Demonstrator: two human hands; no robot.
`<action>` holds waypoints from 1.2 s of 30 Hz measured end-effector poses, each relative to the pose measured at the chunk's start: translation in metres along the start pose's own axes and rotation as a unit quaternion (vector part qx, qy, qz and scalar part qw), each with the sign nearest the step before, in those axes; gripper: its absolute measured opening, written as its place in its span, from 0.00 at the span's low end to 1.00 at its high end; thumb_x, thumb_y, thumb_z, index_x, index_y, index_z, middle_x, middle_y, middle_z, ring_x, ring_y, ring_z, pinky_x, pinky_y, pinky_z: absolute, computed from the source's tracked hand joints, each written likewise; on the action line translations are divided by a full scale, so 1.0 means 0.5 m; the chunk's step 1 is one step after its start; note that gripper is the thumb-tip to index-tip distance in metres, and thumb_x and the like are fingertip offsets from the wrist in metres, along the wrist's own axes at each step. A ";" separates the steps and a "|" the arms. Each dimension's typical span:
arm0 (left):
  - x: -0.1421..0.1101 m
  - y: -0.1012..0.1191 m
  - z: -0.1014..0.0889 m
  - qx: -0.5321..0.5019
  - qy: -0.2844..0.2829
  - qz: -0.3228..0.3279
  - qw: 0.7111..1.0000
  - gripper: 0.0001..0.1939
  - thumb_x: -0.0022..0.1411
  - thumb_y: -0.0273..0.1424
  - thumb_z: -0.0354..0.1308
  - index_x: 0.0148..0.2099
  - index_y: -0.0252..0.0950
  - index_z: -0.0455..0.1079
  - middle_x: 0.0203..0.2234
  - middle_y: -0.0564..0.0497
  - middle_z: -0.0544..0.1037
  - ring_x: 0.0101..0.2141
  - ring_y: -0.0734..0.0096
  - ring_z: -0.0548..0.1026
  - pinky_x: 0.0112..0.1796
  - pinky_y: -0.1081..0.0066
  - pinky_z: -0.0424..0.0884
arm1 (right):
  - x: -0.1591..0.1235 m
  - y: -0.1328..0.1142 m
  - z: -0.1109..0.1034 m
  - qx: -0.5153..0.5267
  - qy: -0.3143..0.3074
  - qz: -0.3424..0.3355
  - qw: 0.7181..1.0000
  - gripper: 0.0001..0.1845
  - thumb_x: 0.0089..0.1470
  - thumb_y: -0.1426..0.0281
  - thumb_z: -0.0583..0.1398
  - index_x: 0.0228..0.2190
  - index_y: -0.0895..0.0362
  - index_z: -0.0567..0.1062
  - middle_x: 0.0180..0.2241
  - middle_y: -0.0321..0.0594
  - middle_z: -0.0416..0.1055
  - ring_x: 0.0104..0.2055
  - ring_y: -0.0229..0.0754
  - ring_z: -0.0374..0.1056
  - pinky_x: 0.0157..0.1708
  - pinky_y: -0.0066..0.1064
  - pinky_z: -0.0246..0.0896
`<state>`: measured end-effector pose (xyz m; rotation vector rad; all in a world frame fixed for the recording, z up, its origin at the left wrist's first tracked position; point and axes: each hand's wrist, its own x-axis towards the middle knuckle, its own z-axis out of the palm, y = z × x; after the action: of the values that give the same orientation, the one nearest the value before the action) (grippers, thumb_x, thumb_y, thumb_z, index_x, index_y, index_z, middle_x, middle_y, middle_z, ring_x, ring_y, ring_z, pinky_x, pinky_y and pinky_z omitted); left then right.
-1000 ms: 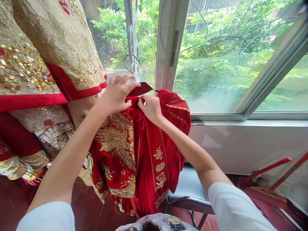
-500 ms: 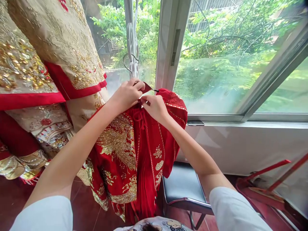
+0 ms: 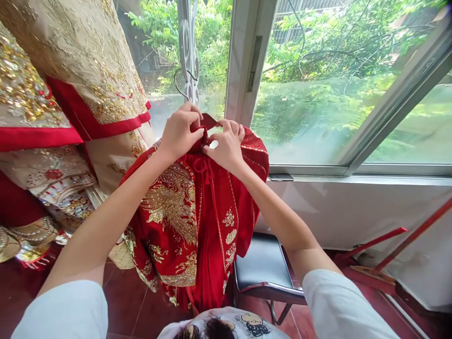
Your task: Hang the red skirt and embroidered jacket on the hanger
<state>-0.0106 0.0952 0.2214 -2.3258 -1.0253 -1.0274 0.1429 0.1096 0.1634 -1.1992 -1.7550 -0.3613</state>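
Closest, the left hand [image 3: 182,130] and right hand [image 3: 228,143] each pinch the collar of the red embroidered garment [image 3: 169,202], both grips closed on its cloth. It hangs before the black chair [image 3: 262,261]; beyond stands the window [image 3: 325,94], a dark flat object [image 3: 280,177] on its sill.

The left hand [image 3: 181,132] and right hand [image 3: 226,145] pinch the collar [image 3: 202,140] of a red jacket [image 3: 169,221] with gold embroidery. A black chair [image 3: 262,261] stands below, and a phone [image 3: 280,177] lies on the windowsill [image 3: 360,180].
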 end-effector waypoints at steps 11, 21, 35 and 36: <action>0.064 0.028 0.007 0.084 -0.119 0.123 0.982 0.11 0.54 0.30 0.58 0.41 0.39 0.74 0.48 0.47 0.72 0.53 0.52 0.67 0.51 0.57 0.60 | 0.084 0.055 -0.078 0.067 -0.127 -0.041 0.989 0.09 0.45 0.74 0.61 0.30 0.58 0.81 0.26 0.40 0.74 0.29 0.39 0.63 0.34 0.34 0.58; 0.082 0.019 0.040 0.162 -0.151 0.073 0.972 0.11 0.57 0.27 0.53 0.41 0.36 0.75 0.33 0.44 0.76 0.40 0.59 0.73 0.40 0.65 0.64 | 0.085 0.063 -0.092 0.115 -0.104 -0.019 0.988 0.08 0.43 0.71 0.65 0.30 0.57 0.81 0.24 0.37 0.74 0.29 0.39 0.67 0.35 0.36 0.62; 0.093 0.054 0.073 0.142 -0.123 -0.084 0.979 0.17 0.62 0.24 0.44 0.47 0.32 0.71 0.37 0.42 0.72 0.49 0.52 0.69 0.51 0.57 0.61 | 0.246 0.140 -0.109 0.221 -0.484 0.101 0.840 0.13 0.51 0.73 0.65 0.40 0.62 0.79 0.32 0.37 0.77 0.34 0.32 0.72 0.37 0.21 0.67; 0.093 0.054 0.074 0.145 -0.121 -0.086 0.978 0.17 0.62 0.24 0.44 0.48 0.32 0.70 0.38 0.43 0.72 0.50 0.53 0.69 0.51 0.58 0.61 | 0.252 0.139 -0.105 0.222 -0.504 0.120 0.826 0.13 0.53 0.74 0.64 0.41 0.64 0.78 0.33 0.37 0.77 0.36 0.31 0.73 0.39 0.19 0.66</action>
<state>0.0484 0.1216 0.2309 -2.1843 -1.3901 -0.6096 0.2204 0.1783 0.2762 -1.3186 -2.3054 0.9761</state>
